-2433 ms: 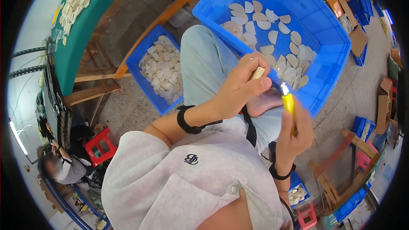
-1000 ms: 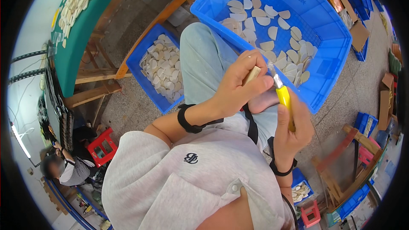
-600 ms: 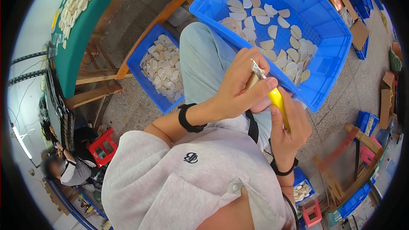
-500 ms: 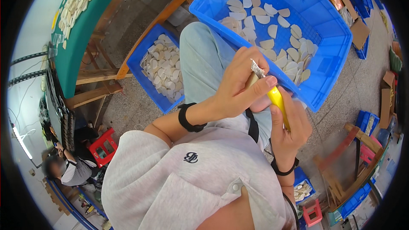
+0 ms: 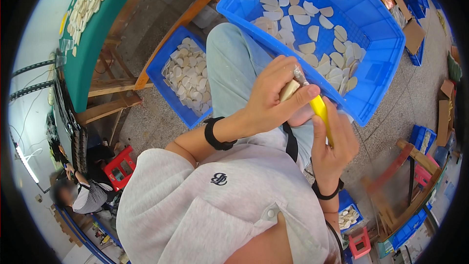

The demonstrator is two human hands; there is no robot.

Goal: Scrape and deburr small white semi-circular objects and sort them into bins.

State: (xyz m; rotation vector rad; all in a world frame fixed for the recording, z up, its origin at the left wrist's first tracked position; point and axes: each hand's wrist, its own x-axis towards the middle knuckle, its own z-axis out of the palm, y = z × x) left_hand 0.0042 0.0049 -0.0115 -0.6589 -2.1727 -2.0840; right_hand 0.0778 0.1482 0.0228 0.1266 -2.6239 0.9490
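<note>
My left hand (image 5: 273,93) is closed round a small cream piece (image 5: 289,90), whose edge shows between thumb and fingers. In my closed right hand (image 5: 337,139) is a yellow-handled knife (image 5: 320,109). Its blade end, grey and whitish, lies against the left fingers beside the cream piece, and the left thumb rests by the front of the handle. Both hands are above my lap, at the near side of a large blue crate (image 5: 378,24). Flat half-round cream pieces (image 5: 334,73) lie scattered and heaped in that crate.
Left of my knee stands a smaller blue bin (image 5: 155,68) full of cream pieces. More pieces lie on a green table (image 5: 93,34) at far left. A red stool (image 5: 119,168) and a seated person (image 5: 90,195) are at lower left. Cardboard boxes (image 5: 444,112) stand right.
The blade end has shifted slightly down and to the right along the cream piece, baring more of it. Both hands have moved only a little.
</note>
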